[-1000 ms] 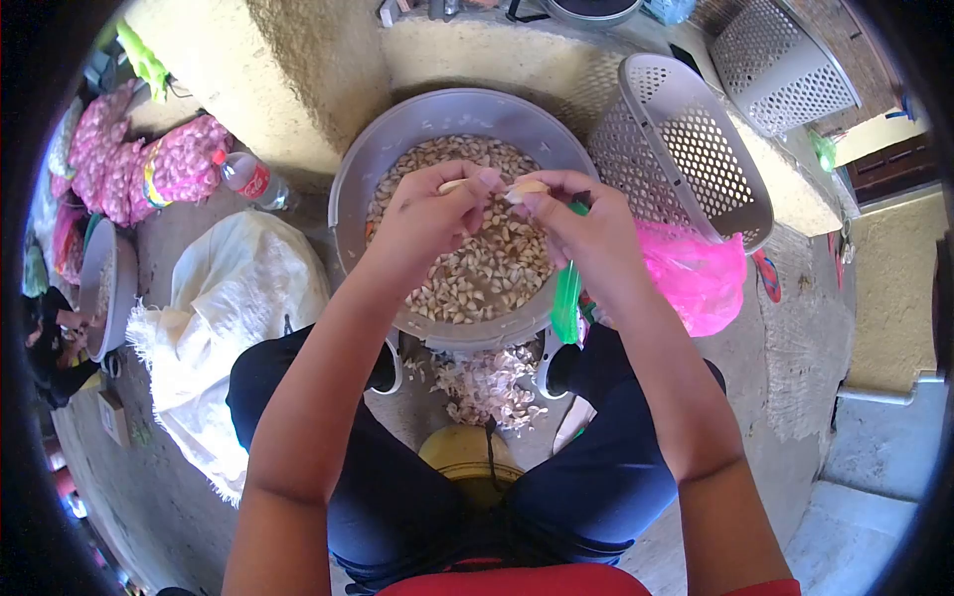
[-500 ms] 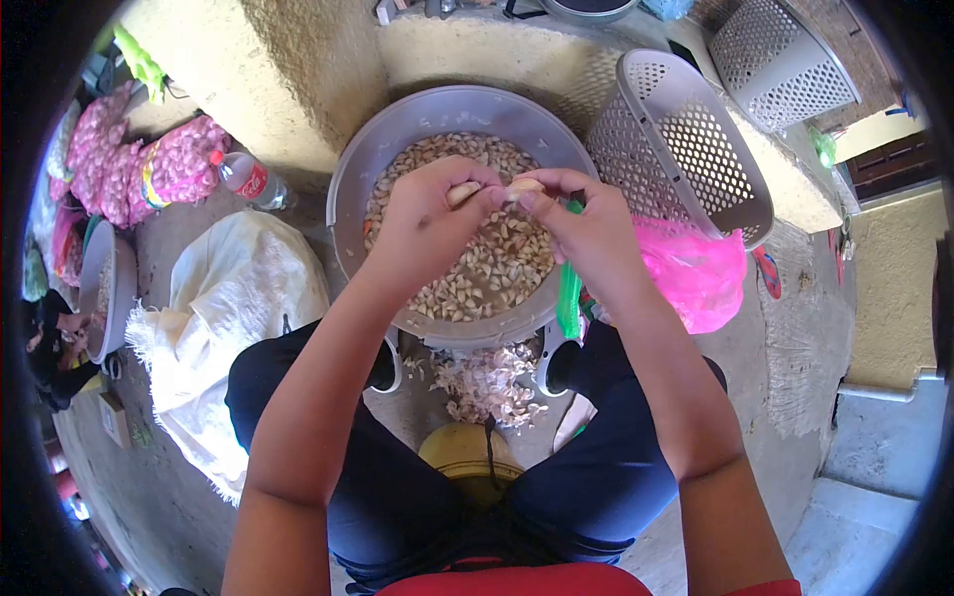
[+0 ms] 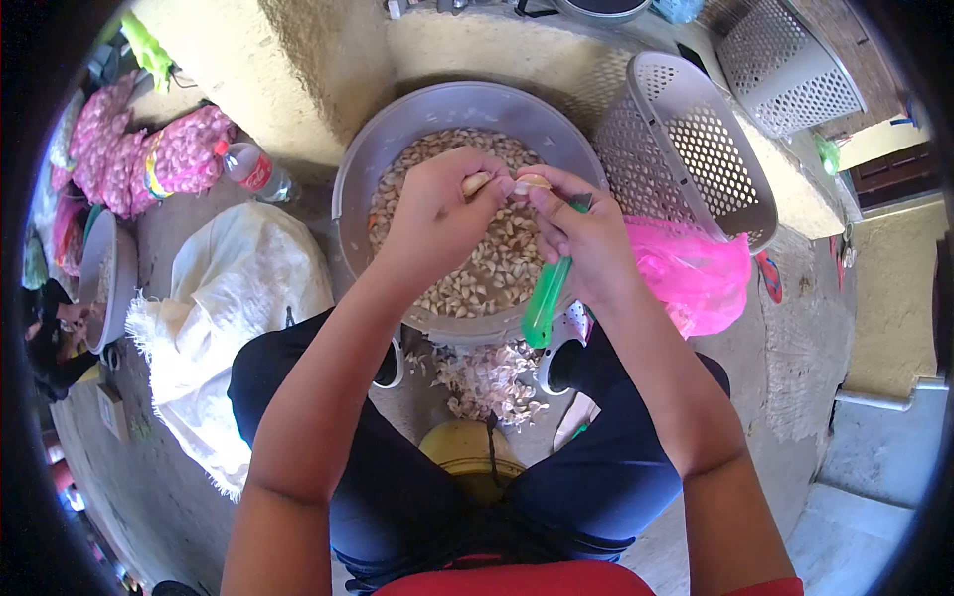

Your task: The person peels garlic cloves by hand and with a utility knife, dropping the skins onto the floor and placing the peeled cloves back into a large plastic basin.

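W/ sack (image 3: 250,260) L and basket (image 3: 633,164) R of basin (image 3: 561,139), we see L hand (image 3: 444,199) curled round clove (image 3: 476,183) & R hand (image 3: 593,238) pinching 2nd clove (image 3: 536,181) + gripping green handle (image 3: 543,313), partly hiding basin's cloves (image 3: 492,273).

Sits before a tub (image 3: 482,104) with cloves (image 3: 497,260) in it, left hand (image 3: 442,204) and right hand (image 3: 588,233) above, peelings (image 3: 487,382) on the floor (image 3: 139,477) between tub and bucket (image 3: 462,450), sack (image 3: 243,268) and bottle (image 3: 256,174) to the left, basket (image 3: 651,149) and plastic bag (image 3: 696,273) to the right, wall (image 3: 487,55) behind.
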Motion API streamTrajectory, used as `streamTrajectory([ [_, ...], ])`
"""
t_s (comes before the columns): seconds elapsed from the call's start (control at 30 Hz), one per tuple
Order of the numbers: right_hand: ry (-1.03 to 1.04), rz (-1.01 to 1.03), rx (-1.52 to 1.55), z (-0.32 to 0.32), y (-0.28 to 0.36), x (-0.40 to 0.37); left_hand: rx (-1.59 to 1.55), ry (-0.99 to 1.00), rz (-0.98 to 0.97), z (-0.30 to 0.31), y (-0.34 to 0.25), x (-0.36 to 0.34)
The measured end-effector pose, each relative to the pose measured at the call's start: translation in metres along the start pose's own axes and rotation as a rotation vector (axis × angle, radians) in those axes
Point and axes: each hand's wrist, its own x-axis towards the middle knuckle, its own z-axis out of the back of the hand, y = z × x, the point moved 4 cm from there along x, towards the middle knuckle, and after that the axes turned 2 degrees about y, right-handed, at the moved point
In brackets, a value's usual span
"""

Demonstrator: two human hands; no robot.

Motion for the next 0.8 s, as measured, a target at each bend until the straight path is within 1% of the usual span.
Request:
streamTrajectory([
  [0.03, 0.007, -0.016, 0.06, -0.001, -0.002, 0.0, -0.062, 0.005, 0.028, 0.0, 0.0, 0.0],
  [0.07, -0.009, -0.01, 0.056, -0.003, 0.0, 0.0, -0.124, 0.011, 0.057, 0.0, 0.0, 0.0],
  [0.17, -0.049, 0.006, 0.039, -0.005, 0.004, 0.0, -0.379, 0.101, 0.418, 0.004, 0.0, -0.001],
  [0.27, -0.071, 0.028, -0.008, -0.001, 0.005, 0.002, -0.358, 0.098, 0.46, 0.005, 0.0, -0.003],
  [0.37, -0.094, 0.068, -0.108, -0.002, 0.006, 0.002, -0.193, 0.083, 0.385, 0.005, 0.003, -0.003],
  [0.47, -0.128, 0.103, -0.295, -0.003, 0.009, -0.001, -0.19, 0.045, 0.315, 0.004, 0.004, -0.002],
  [0.53, -0.154, 0.097, -0.464, -0.006, 0.017, -0.006, -0.145, 0.036, 0.217, 0.004, 0.008, -0.001],
  [0.57, -0.144, 0.159, -0.507, -0.005, 0.018, -0.005, -0.122, 0.031, 0.167, 0.005, 0.008, -0.001],
  [0.63, -0.123, 0.281, -0.591, -0.003, 0.017, -0.003, -0.158, 0.083, 0.287, 0.007, 0.003, -0.002],
  [0.67, -0.094, 0.276, -0.617, -0.003, 0.017, -0.003, -0.176, 0.109, 0.347, 0.009, 0.0, -0.002],
  [0.77, -0.004, 0.244, -0.682, -0.002, 0.021, -0.001, -0.31, 0.256, 0.414, 0.011, -0.001, -0.003],
  [0.8, 0.027, 0.221, -0.694, -0.003, 0.023, -0.001, -0.359, 0.265, 0.437, 0.01, 0.0, -0.004],
])
